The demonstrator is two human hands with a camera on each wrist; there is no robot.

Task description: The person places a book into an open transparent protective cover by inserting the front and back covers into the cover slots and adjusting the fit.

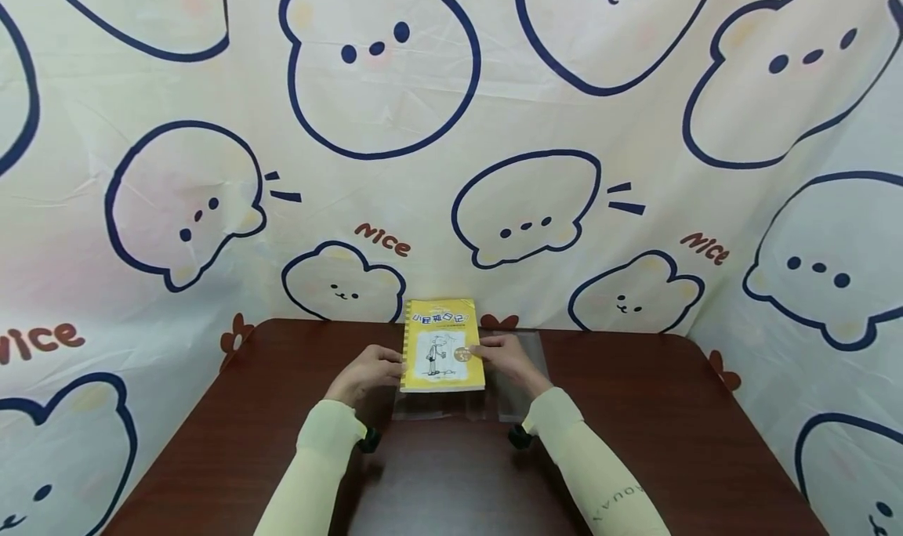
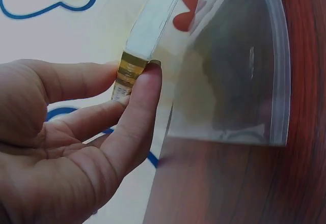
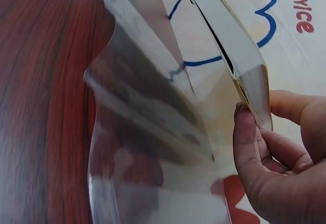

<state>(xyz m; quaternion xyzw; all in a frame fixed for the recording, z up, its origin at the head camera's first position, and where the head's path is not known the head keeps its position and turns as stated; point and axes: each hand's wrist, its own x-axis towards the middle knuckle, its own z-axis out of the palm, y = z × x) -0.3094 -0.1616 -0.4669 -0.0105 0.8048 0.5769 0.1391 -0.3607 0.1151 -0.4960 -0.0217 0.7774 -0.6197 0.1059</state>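
Observation:
Both hands hold a yellow paperback book (image 1: 443, 346) with a cartoon figure on its cover, raised above the far part of the table. My left hand (image 1: 367, 375) grips the striped spine side; in the left wrist view its thumb and fingers pinch the spine end (image 2: 131, 68). On the opposite edge, my right hand (image 1: 511, 360) pinches the book, and the right wrist view shows the page block (image 3: 234, 35) between thumb and fingers. Beneath the book lies a clear plastic sleeve (image 1: 522, 387), partly hidden by the book and right hand. Its clear film (image 2: 229, 81) also shows in the left wrist view.
The dark red-brown wooden table (image 1: 635, 426) has its far edge just behind the book. A cartoon-printed cloth (image 1: 522, 121) hangs behind the table and along both sides. Dark bands (image 1: 368, 440) sit at the wrists.

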